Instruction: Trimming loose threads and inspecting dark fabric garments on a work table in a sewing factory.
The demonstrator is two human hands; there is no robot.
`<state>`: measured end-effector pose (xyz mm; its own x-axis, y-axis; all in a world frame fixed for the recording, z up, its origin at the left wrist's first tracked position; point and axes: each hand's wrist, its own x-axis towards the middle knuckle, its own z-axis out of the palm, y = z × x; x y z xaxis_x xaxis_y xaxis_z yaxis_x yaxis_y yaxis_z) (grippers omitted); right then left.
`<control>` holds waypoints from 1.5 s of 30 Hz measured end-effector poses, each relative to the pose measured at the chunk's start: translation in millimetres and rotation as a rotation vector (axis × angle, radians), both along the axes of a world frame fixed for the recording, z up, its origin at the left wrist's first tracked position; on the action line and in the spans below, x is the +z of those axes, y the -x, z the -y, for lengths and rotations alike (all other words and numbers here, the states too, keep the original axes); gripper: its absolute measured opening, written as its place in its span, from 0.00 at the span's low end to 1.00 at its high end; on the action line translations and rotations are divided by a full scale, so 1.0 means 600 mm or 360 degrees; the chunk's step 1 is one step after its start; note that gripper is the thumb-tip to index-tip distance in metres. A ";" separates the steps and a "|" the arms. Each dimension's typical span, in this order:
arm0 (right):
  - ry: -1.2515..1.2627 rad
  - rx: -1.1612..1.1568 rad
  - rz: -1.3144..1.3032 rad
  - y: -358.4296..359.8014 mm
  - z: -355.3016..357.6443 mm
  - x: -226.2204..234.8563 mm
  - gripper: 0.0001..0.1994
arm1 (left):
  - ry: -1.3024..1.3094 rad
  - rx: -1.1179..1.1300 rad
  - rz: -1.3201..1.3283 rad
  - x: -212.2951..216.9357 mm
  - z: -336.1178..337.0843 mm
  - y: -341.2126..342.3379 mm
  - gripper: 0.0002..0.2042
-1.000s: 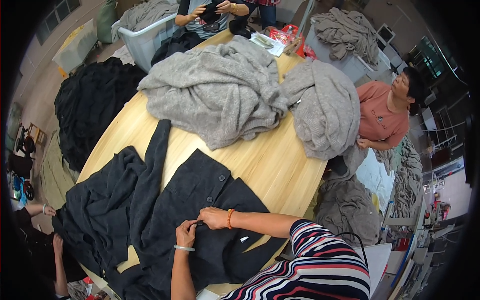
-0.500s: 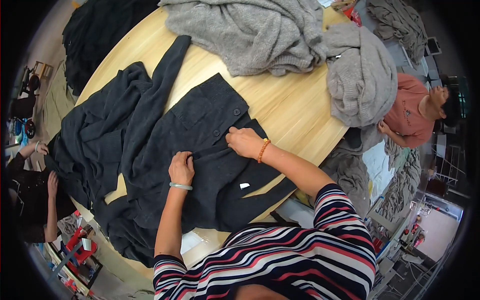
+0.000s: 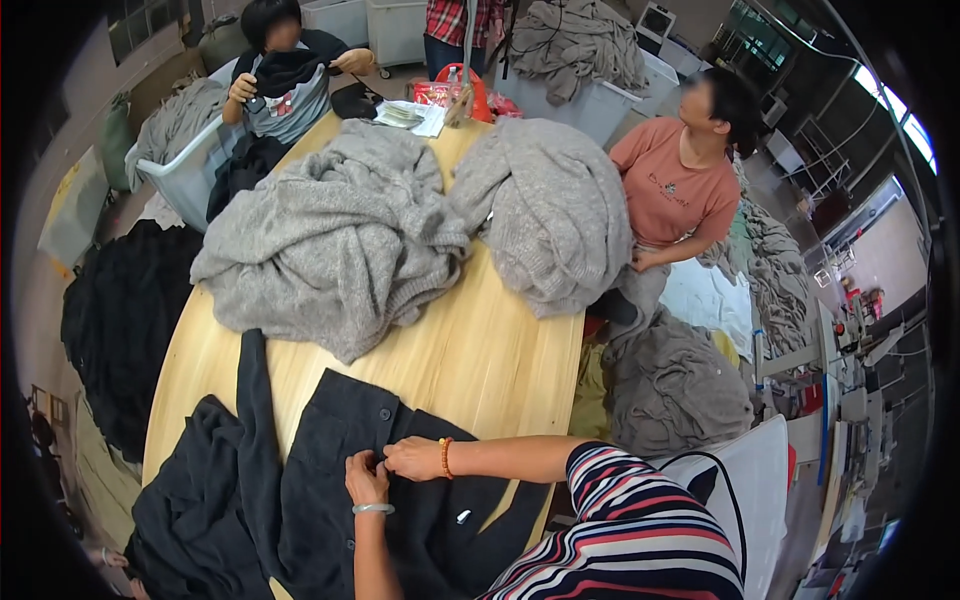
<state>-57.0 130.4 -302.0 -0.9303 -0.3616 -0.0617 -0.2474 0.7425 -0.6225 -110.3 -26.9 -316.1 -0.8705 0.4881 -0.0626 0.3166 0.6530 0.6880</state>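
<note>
A black button-front cardigan [image 3: 325, 440] lies spread on the near part of the table, with dark buttons [image 3: 385, 414] along its front edge and a small white label [image 3: 463, 517]. My left hand [image 3: 367, 481], wearing a pale bangle, is closed with its fingertips pinching the front edge. Right beside it, my right hand [image 3: 413, 458], with a beaded bracelet, pinches the same edge between thumb and fingers. The fingertips nearly meet, hiding the spot they grip. Another black knit garment [image 3: 190, 490] lies crumpled to the left.
Two heaps of grey knitwear, a wide one [image 3: 330, 240] and a rounder one [image 3: 545, 210], sit farther back on the wooden table [image 3: 430, 365]. A black pile [image 3: 125, 330] stands at the left. One person [image 3: 680, 190] is at the right; another [image 3: 285, 90] handles dark cloth at the far end.
The view has tilted up, showing more of the room. My right hand has come in against my left hand at the cardigan's front edge; earlier they were apart.
</note>
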 end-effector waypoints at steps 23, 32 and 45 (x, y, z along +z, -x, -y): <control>0.0046 -0.0405 -0.0051 -0.018 0.040 0.019 0.06 | -0.0756 0.0384 0.1468 -0.035 0.037 0.034 0.01; 0.0056 -0.0296 -0.0135 -0.021 0.036 -0.003 0.07 | -0.0676 0.0284 0.1672 -0.029 0.051 0.039 0.02; 0.0040 -0.0078 0.0200 -0.006 0.027 -0.024 0.07 | -0.0254 -0.0288 0.0032 -0.002 0.050 -0.028 0.07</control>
<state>-53.5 114.1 -316.4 -0.9323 -0.3190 -0.1704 -0.1302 0.7356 -0.6647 -93.6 -56.9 -317.4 -0.7674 0.6410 0.0115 0.4040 0.4696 0.7851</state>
